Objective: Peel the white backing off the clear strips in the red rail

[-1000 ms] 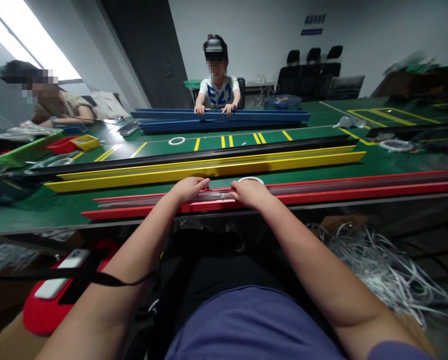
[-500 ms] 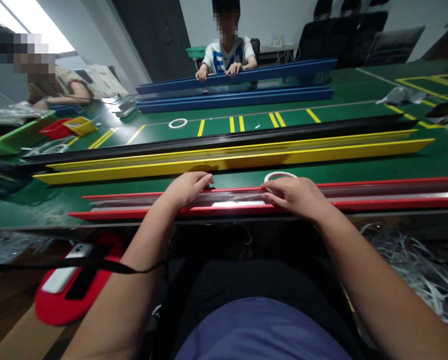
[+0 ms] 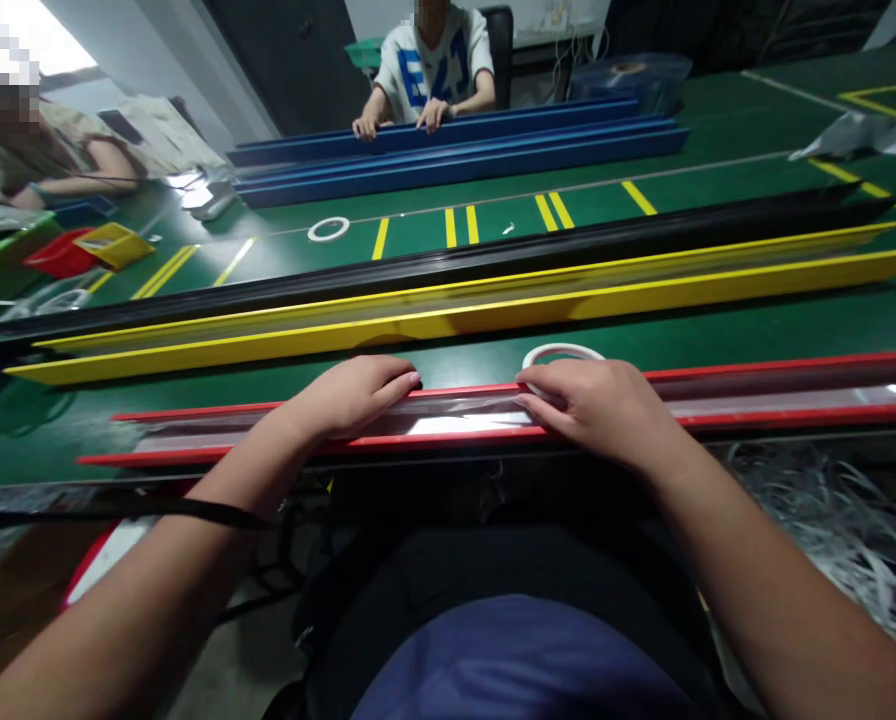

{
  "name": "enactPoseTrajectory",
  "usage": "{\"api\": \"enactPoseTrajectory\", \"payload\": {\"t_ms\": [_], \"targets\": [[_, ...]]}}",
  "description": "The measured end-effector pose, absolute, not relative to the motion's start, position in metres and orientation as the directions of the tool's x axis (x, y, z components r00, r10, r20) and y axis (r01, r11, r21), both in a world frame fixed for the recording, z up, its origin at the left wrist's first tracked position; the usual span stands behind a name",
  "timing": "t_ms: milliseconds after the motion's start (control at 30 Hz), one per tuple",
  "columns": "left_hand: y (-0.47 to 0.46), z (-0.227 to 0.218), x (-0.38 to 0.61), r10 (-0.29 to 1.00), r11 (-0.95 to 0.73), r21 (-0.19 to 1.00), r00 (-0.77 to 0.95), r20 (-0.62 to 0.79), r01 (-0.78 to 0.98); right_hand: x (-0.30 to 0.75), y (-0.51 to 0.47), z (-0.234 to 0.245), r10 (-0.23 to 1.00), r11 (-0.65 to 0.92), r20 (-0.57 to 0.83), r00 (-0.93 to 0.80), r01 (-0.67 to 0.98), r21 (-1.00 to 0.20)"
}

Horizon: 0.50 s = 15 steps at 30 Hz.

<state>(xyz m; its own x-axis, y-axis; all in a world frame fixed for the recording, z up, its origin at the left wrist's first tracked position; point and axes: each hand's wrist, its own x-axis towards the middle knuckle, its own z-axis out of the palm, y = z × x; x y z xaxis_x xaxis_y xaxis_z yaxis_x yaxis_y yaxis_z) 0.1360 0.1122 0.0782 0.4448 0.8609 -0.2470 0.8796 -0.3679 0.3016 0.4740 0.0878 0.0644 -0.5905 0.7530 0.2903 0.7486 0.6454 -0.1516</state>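
Observation:
A long red channel strip (image 3: 478, 435) lies along the near edge of the table, with shiny clear film (image 3: 448, 424) inside it. My left hand (image 3: 358, 395) rests over its far rim, fingers curled down behind it and partly hidden. Further right, my right hand (image 3: 602, 405) has thumb and forefinger closed at the same rim. Just behind those fingers is a white ring (image 3: 564, 350), perhaps a tape roll, partly covered by the hand; whether the fingers touch it I cannot tell.
Beyond lie a yellow channel (image 3: 388, 333), a black one (image 3: 433, 265) and blue ones (image 3: 455, 170). A co-worker's hands (image 3: 433, 115) touch the blue pieces. Another white ring (image 3: 329, 230) and small red (image 3: 62, 253) and yellow bins (image 3: 114, 246) are at left. White strips (image 3: 830, 540) hang below right.
The view has shifted and tilted, so the strips appear larger and spread wider. Both my hands keep nearly the same hold on the red strip; the left forearm now reaches out flatter.

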Motion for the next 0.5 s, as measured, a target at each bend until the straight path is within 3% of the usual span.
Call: {"api": "enactPoseTrajectory", "payload": {"t_ms": [167,367,500], "targets": [[0.143,0.102,0.166,0.687,-0.474,0.414,0.621,-0.377,0.777,0.473,0.087,0.067,0.766,0.636,0.25,-0.592,0.752,-0.172],[0.179,0.109,0.207,0.407,-0.449,0.673,0.805,-0.431,0.587,0.472,0.086,0.07,0.78,0.62,0.238,-0.579,0.766,-0.168],[0.181,0.092,0.211,0.371,-0.412,0.707,0.815,-0.446,0.574,0.472,0.084,0.07,0.793,0.605,0.228,-0.565,0.775,-0.185]]}}
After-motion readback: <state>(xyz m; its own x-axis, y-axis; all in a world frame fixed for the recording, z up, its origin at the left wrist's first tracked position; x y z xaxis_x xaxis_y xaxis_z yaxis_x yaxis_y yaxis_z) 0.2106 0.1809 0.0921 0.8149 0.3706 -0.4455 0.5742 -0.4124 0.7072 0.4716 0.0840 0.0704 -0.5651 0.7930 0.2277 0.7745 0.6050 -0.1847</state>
